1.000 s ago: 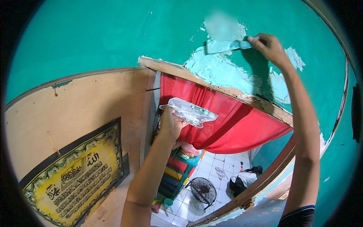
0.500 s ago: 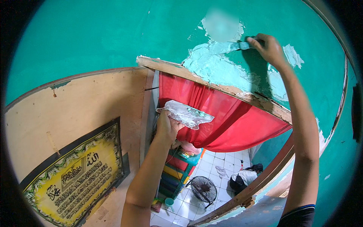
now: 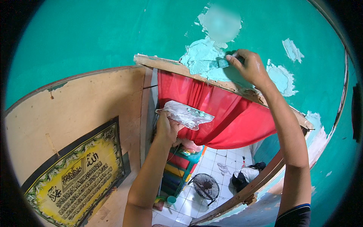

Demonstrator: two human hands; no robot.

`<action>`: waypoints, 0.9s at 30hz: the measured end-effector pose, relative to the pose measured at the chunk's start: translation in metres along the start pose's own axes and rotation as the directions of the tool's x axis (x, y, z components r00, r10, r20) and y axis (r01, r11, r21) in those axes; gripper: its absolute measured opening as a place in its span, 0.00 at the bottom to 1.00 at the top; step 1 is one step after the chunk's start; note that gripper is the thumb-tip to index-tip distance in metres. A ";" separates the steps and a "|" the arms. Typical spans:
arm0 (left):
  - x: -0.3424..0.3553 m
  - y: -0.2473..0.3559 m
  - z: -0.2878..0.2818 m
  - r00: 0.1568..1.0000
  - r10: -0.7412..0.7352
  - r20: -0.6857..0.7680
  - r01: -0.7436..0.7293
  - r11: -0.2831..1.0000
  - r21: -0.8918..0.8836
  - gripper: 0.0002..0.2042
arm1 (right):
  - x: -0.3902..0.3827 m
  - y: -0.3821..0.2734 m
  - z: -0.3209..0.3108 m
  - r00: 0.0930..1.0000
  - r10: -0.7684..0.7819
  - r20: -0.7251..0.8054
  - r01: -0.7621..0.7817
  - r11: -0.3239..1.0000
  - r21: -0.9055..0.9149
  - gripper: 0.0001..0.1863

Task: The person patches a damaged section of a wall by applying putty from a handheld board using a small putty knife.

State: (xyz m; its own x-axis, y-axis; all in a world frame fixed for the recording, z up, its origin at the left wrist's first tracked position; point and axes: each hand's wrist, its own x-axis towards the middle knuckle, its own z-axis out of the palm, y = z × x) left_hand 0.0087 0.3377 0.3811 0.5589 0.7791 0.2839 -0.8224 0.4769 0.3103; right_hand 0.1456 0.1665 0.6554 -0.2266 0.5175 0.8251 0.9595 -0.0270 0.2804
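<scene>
My right hand (image 3: 250,67) is closed round the handle of a putty knife (image 3: 223,62). Its blade, coated in pale turquoise putty, lies against the thick wet putty patch (image 3: 199,56) on the green wall (image 3: 102,38), just above the wooden door lintel (image 3: 166,65). Lower and to the left, my left hand (image 3: 169,126) grips a flat, irregular palette piece (image 3: 187,114) by its left end. White smears and small turquoise lumps cover its top. The fingers under the piece are partly hidden.
Below the lintel hangs a red curtain (image 3: 227,128). Through the doorway are a black fan (image 3: 205,186), a coloured drawer unit (image 3: 177,169) and a person (image 3: 247,176) low on the tiled floor. A framed yellow calligraphy picture (image 3: 77,176) hangs left. More putty patches (image 3: 281,79) lie right.
My right hand and the putty knife have moved down and left across the patch, toward the lintel. My left hand and the palette piece stay nearly in place.
</scene>
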 end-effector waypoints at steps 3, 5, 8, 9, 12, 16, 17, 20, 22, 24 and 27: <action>0.003 -0.001 -0.006 1.000 0.011 0.016 -0.011 1.000 0.006 0.23 | 0.002 0.011 -0.012 0.999 -0.047 -0.009 0.046 0.999 -0.009 0.20; -0.002 0.000 0.003 0.999 0.012 -0.035 -0.011 1.000 0.027 0.23 | 0.003 0.013 -0.026 1.000 -0.025 0.004 0.025 0.998 -0.056 0.20; 0.003 -0.002 0.004 0.999 -0.009 -0.046 0.010 1.000 0.006 0.23 | 0.002 0.026 -0.039 1.000 -0.023 -0.002 0.022 0.993 -0.116 0.22; 0.003 -0.002 0.004 0.999 -0.013 -0.048 0.013 1.000 -0.005 0.23 | 0.002 0.024 -0.049 1.000 0.003 0.004 -0.003 0.991 -0.137 0.22; 0.006 -0.004 0.003 1.000 -0.027 -0.016 0.026 0.999 -0.027 0.24 | 0.001 0.036 -0.065 0.997 0.069 -0.045 -0.072 0.994 -0.082 0.24; 0.007 -0.009 -0.001 1.000 -0.030 0.010 0.030 0.999 -0.016 0.24 | 0.009 0.034 -0.067 0.993 0.118 0.014 -0.117 0.991 -0.068 0.24; 0.005 -0.009 0.000 1.000 -0.027 -0.007 0.027 1.000 -0.013 0.24 | 0.012 0.033 -0.054 0.999 0.043 0.001 -0.043 0.999 -0.024 0.24; 0.010 -0.009 -0.009 0.999 -0.022 0.030 0.021 1.000 0.021 0.25 | 0.021 0.012 -0.019 0.998 -0.058 -0.016 0.059 0.998 0.036 0.23; 0.011 -0.010 -0.007 0.999 -0.034 0.016 0.034 0.999 0.000 0.24 | 0.025 -0.003 -0.007 0.999 -0.023 0.032 0.023 1.000 0.018 0.22; 0.011 -0.010 -0.011 1.000 -0.032 0.002 0.032 0.999 -0.012 0.24 | 0.030 -0.006 0.003 0.999 -0.020 0.042 0.020 1.000 0.000 0.22; 0.015 -0.011 -0.022 1.000 -0.017 0.009 0.017 1.000 0.000 0.23 | 0.031 0.001 0.010 1.000 -0.028 0.007 0.028 1.000 0.005 0.22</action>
State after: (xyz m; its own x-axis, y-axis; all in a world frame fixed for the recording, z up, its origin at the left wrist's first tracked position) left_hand 0.0242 0.3526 0.3621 0.5739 0.7671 0.2866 -0.8127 0.4903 0.3149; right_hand 0.1416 0.1906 0.6764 -0.2524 0.5238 0.8136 0.9536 -0.0081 0.3010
